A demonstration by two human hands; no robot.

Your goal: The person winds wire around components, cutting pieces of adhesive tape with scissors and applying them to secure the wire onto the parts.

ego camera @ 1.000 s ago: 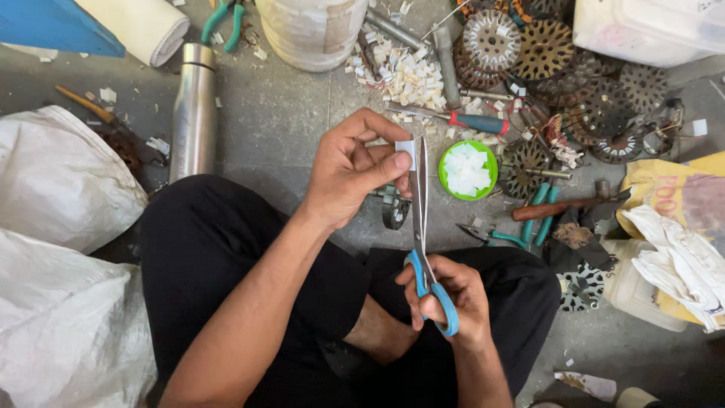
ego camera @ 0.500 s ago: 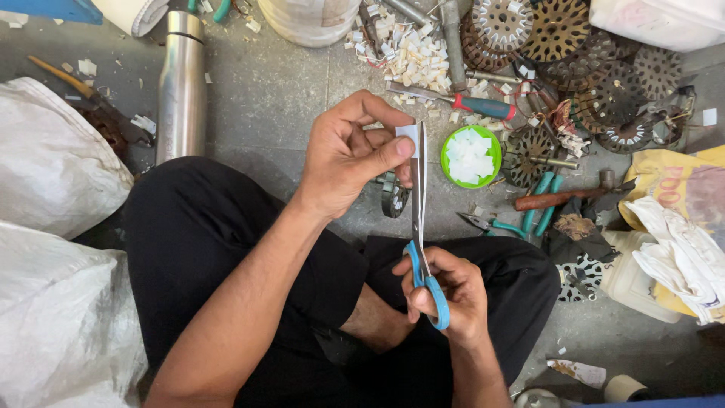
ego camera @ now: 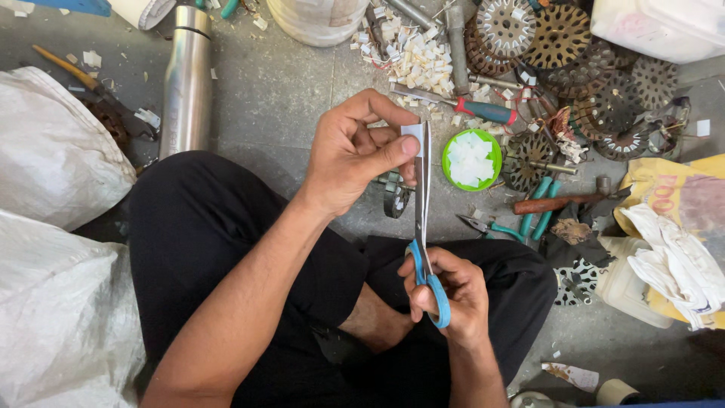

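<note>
I sit cross-legged on a concrete floor in black trousers. My left hand point(ego camera: 355, 151) pinches a small white paper strip point(ego camera: 413, 133) between thumb and fingers. My right hand point(ego camera: 451, 291) grips blue-handled scissors point(ego camera: 421, 219), the blades pointing up and nearly closed right beside the strip. Just past the blades a green lid point(ego camera: 470, 159) holds cut white pieces. A pile of similar white scraps point(ego camera: 415, 57) lies further away on the floor.
A steel bottle point(ego camera: 186, 79) lies at the upper left. White sacks point(ego camera: 57, 159) sit on my left. Round metal stator discs point(ego camera: 559, 38) are piled at the upper right, with a red-handled screwdriver point(ego camera: 483, 110), teal pliers point(ego camera: 529, 219), a hammer point(ego camera: 563, 201) and a yellow bag point(ego camera: 672, 196).
Both hands have stayed together at the strip. The scissor blades have closed a little, and the view has shifted slightly.
</note>
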